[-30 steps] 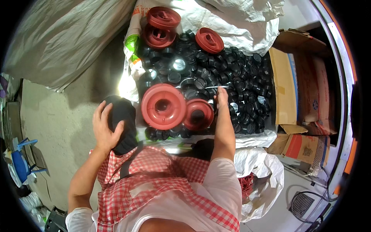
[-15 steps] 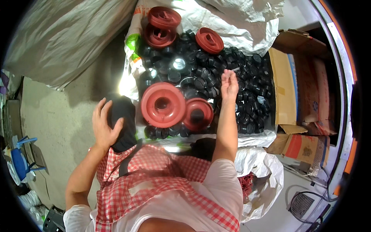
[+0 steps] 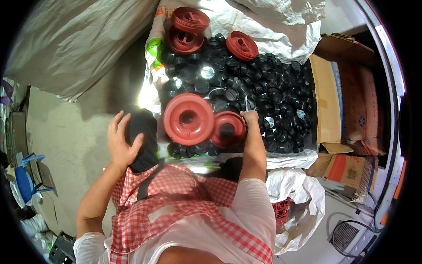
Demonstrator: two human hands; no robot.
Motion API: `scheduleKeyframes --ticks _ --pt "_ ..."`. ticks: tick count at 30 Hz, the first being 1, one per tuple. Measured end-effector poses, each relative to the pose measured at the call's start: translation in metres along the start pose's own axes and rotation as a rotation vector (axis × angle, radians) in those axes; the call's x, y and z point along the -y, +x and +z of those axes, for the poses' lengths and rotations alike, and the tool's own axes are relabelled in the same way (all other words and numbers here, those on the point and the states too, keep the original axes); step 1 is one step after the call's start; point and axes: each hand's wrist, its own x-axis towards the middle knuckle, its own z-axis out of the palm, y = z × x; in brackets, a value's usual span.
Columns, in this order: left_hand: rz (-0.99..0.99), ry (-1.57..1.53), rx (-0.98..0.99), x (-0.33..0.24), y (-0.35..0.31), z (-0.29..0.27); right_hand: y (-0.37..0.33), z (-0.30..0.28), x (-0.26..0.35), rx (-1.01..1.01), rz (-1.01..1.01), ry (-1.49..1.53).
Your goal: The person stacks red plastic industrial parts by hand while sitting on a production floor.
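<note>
My right hand [image 3: 250,118] is closed in a fist around a thin metal piece [image 3: 246,104] that sticks up from it. It sits at the right rim of a small red disc [image 3: 227,128], at the near edge of a pile of black plastic caps [image 3: 272,88]. A larger red disc [image 3: 189,119] lies just left of the small one. My left hand [image 3: 121,143] rests with its fingers spread on my black-clad knee [image 3: 143,136], holding nothing.
Three more red discs [image 3: 189,20] [image 3: 184,40] [image 3: 241,45] lie at the far side of the pile, on white sacking [image 3: 281,26]. Cardboard boxes [image 3: 338,97] stand at the right, a grey sack [image 3: 74,44] at the left, and a white bag with red parts [image 3: 290,207] by my right side.
My right hand reached out over the black caps half a second ago, then drew back to the small red disc and closed into a fist. My left hand stayed on my knee.
</note>
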Motion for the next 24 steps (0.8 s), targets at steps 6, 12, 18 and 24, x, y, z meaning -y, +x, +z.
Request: scheduleKeyframes --ticks 6,12,18,24 --pt "-0.009 -0.007 -0.008 -0.001 0.0 0.002 -0.007 0.004 0.003 0.019 0.138 0.44" --pt "-0.016 0.005 -0.006 -0.001 -0.002 0.001 -0.015 0.008 0.009 -0.232 -0.096 -0.074" --pt "-0.003 -0.002 -0.016 -0.001 -0.001 0.001 -0.011 -0.022 0.01 -0.072 -0.005 0.711" --pt "-0.005 0.013 -0.021 0.0 -0.002 -0.001 -0.048 -0.07 0.068 -0.014 -0.377 1.449"
